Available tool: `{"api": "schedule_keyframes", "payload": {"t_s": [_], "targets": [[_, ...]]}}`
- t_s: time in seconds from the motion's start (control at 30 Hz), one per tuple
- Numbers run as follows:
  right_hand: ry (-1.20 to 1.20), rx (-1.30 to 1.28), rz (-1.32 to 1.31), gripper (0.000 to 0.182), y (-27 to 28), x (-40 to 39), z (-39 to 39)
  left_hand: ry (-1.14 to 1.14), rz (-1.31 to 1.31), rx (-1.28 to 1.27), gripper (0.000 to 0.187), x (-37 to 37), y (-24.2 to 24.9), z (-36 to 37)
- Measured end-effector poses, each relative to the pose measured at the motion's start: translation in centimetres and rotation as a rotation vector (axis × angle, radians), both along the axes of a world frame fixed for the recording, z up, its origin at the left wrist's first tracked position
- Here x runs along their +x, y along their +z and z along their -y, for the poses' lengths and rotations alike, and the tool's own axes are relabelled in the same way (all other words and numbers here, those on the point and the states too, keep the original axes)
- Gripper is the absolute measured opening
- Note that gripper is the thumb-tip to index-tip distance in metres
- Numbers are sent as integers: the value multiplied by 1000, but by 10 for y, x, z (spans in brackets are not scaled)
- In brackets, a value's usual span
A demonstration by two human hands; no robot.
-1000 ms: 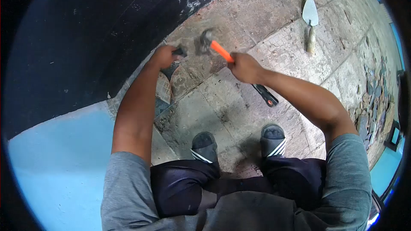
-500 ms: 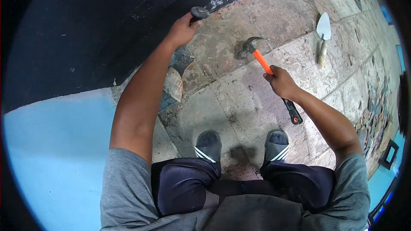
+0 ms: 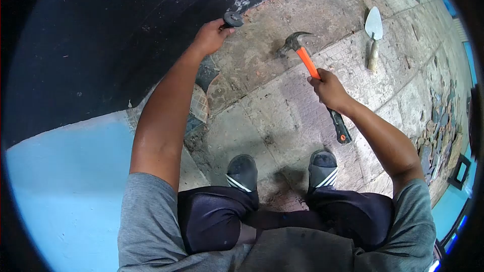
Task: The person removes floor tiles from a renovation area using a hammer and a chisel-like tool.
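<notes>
My left hand (image 3: pixel 212 37) is closed around a dark tool with a round, flat black top (image 3: pixel 233 19), held beside the dark wall; its lower end is hidden. My right hand (image 3: pixel 330 89) grips the orange and black handle of a claw hammer (image 3: pixel 307 63). The hammer's dark head is up and to the left, over the floor, apart from the tool in my left hand. A trowel (image 3: pixel 373 25) with a pale handle lies on the floor to the right of the hammer.
The wall (image 3: pixel 91 40) is black above and light blue (image 3: pixel 75 171) below. Broken tile pieces (image 3: pixel 199 103) lie under my left forearm. A heap of rubble (image 3: pixel 438 126) lies at the right. My sandalled feet (image 3: pixel 243 171) stand on the worn floor (image 3: pixel 272 106).
The view has shifted slightly, and the floor and trowel appear a little further left. Both hands keep their holds; the round-topped tool appears slightly lower, and the hammer slightly higher and further left.
</notes>
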State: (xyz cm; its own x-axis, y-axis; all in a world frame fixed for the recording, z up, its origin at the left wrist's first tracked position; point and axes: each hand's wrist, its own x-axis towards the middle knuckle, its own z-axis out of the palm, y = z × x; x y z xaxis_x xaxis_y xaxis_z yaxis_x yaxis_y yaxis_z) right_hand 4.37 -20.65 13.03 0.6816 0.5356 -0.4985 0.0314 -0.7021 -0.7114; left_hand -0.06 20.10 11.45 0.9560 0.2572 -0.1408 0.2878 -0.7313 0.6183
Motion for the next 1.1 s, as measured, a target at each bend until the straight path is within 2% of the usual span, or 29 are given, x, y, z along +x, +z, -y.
{"api": "schedule_keyframes", "payload": {"t_s": [0.13,0.3,0.4,0.5,0.53,0.57,0.6,0.63,0.67,0.77,0.87,0.97,1.1], "targets": [[-149,102,-117,34,25,14,-14,-20,-41,15,40,6,-4,5],[-304,309,118,30,76,57,-36,-109,-129,79,44,18,9,14],[-448,655,245,27,109,75,-54,-110,-102,91,45,21,6,12],[-574,808,450,21,83,68,-85,-104,-111,109,44,19,12,15],[-584,756,457,19,59,55,-95,-111,-111,99,44,18,12,14],[-480,523,511,20,22,41,-101,-121,-112,87,43,18,12,15],[-187,324,662,28,-4,25,-100,-99,-128,80,43,17,12,15],[36,179,311,33,16,17,-106,-79,-140,75,43,17,11,13],[-16,170,197,35,10,19,-106,-65,-151,70,43,18,9,11],[7,92,211,35,-3,27,-88,-81,-53,108,45,13,-1,3],[25,41,204,35,7,20,-63,2,-104,65,46,8,14,20],[-26,75,120,36,-5,13,-45,-8,-34,241,47,10,1,22],[22,17,111,36,9,3,-30,-126,-4,317,44,10,4,33]]}}
